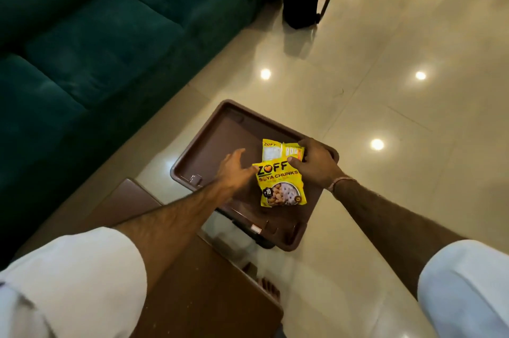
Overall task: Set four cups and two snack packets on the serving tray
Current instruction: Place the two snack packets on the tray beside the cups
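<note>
Brown rectangular plastic serving tray on glass surface, two yellow soya-chunk snack packets overlapping above tray's right half, right hand fingers pinched on packets, left hand fingers spread, touching front packet's edge, green velvet sofa beyond.

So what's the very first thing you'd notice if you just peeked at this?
The bright yellow soya chunks snack packet in the middle jumps out first, with a second yellow packet tucked just behind it under the right hand. Both are over the brown plastic serving tray, where the left hand spreads open beside them. A big dark green velvet sofa fills the upper left, and no cups are in view.
</note>
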